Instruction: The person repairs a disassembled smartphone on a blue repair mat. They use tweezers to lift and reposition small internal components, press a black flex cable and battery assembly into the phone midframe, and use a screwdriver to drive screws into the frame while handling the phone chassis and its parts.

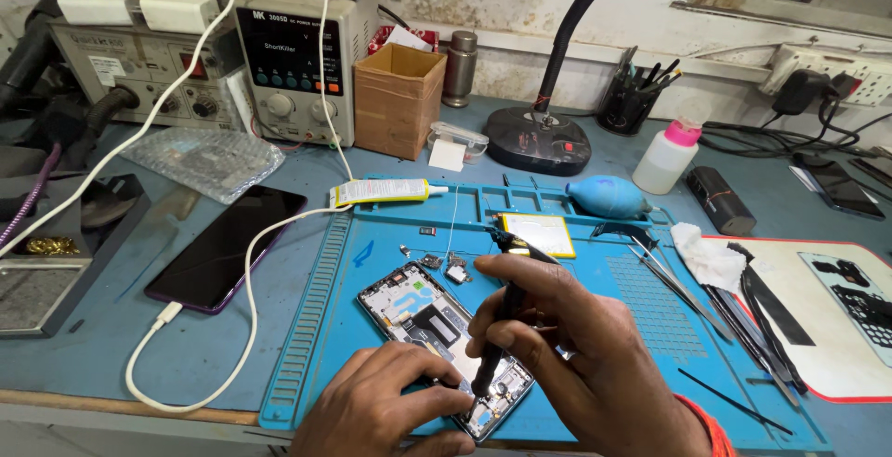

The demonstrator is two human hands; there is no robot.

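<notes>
An opened phone (413,306) with its back cover off lies tilted on a blue repair mat (595,327). My right hand (567,346) grips a black screwdriver (497,332), its tip pressed down onto the phone's lower end. My left hand (381,411) holds that lower end steady, fingers pinching its edge. Small loose parts (444,264) lie just beyond the phone's top.
A dark phone (228,245) with a white cable (246,327) lies left of the mat. A glue tube (381,192), yellow battery (539,234), blue air blower (609,197), tweezers (678,292) and tissue (708,257) lie around. A cardboard box (398,97), power supply (293,62) and lamp base (537,141) stand behind.
</notes>
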